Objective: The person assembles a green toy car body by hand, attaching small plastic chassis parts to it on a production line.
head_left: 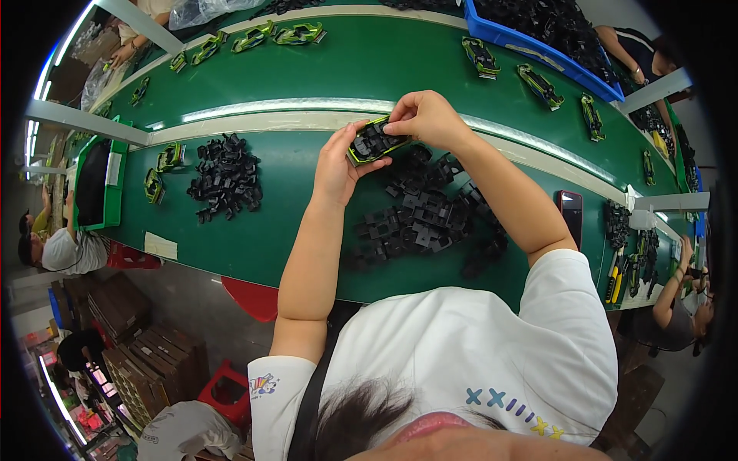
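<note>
fingers of the left hand point(336, 167) hold a small car shell point(374, 144); those of the right hand point(430, 119), pinched close, touch its end. maybe a black part is being fitted, so a firm push may be needed. it looks green-edged, black inside. loose black parts point(432, 219) lie below the fingers.

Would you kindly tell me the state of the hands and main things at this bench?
Green-and-black car body: held up, tilted
Left hand: gripping the car body
Right hand: fingers bent, fingertips at the car body
Left pile of black parts: loose, heaped
Right pile of black parts: loose, heaped
Phone: lying down, screen dark
Blue bin: heaped full
</note>
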### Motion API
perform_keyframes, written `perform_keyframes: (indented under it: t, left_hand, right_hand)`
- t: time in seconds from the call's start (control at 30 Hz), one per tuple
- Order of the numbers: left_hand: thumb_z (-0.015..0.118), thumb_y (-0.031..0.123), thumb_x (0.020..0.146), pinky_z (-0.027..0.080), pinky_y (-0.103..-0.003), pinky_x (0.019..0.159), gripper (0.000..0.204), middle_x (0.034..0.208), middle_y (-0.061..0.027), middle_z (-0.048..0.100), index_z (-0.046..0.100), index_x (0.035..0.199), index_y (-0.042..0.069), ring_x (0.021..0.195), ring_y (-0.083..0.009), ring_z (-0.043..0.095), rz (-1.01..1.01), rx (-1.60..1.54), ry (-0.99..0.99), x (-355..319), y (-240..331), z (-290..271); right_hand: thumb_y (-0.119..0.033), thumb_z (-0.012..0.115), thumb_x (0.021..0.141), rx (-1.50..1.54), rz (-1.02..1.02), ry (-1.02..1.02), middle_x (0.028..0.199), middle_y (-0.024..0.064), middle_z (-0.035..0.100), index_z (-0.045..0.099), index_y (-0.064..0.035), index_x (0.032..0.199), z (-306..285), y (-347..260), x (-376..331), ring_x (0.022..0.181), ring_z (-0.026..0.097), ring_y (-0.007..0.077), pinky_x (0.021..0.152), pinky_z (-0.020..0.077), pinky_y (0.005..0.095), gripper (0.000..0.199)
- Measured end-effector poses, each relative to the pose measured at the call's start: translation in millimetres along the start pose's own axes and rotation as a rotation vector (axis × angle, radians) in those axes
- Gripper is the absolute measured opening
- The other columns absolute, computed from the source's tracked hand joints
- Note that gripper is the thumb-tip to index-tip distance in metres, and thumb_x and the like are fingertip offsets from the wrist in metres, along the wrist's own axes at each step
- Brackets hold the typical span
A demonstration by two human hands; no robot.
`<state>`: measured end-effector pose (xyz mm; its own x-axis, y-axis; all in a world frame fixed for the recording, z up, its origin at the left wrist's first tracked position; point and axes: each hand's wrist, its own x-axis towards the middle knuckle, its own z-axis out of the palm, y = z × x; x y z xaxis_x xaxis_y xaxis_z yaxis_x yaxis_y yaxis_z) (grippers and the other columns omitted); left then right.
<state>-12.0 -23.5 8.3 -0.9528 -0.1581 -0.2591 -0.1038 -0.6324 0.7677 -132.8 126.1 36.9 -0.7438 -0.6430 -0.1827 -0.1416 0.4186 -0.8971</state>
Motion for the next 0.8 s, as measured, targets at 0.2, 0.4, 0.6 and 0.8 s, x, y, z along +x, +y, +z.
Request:
perform_keyframes:
  t: [0.2,0.4,0.6,0.8]
  left_hand:
    - [0.040,0.025,0.097,0.060,-0.037,0.066,0.036,0.105,-0.0164,0.060,0.050,0.115,-0.004,0.084,-0.0281,0.066,0.002,0.005,0.007,0.0,0.1,-1.2]
    - [0.039,0.026,0.097,0.060,-0.036,0.065,0.036,0.105,-0.0172,0.060,0.049,0.116,-0.004,0.082,-0.0288,0.066,0.010,-0.052,-0.024,-1.3,-0.6,-1.1]
    - [0.036,0.030,0.099,0.060,-0.033,0.064,0.040,0.103,-0.0201,0.062,0.047,0.118,-0.003,0.077,-0.0338,0.067,0.009,-0.038,-0.016,-1.3,-2.5,-0.1]
    - [0.035,0.032,0.099,0.060,-0.032,0.063,0.042,0.102,-0.0208,0.062,0.046,0.119,-0.003,0.076,-0.0340,0.067,0.021,-0.032,0.011,-2.7,-0.7,1.4]
  right_hand:
    - [-0.020,0.082,0.065,-0.261,-0.003,0.079,0.081,0.0076,0.064,0.064,-0.0014,0.083,-1.7,-0.5,0.1,0.071,0.058,0.0132,0.062,0.0467,0.0252,0.032]
    - [-0.034,0.082,0.064,-0.303,0.005,0.183,0.112,0.0181,0.054,0.054,0.0015,0.113,-7.5,9.2,3.3,0.101,0.056,0.0263,0.082,0.0466,0.0315,0.067]
    - [-0.026,0.080,0.069,0.248,0.222,-0.113,0.105,0.0173,0.057,0.051,0.0054,0.116,-8.5,0.6,0.9,0.094,0.060,0.0254,0.069,0.0538,0.0362,0.063]
    - [-0.022,0.075,0.073,0.284,0.237,-0.094,0.099,0.0138,0.058,0.054,-0.0007,0.106,-6.6,-2.2,-0.6,0.092,0.059,0.0231,0.075,0.0523,0.0371,0.044]
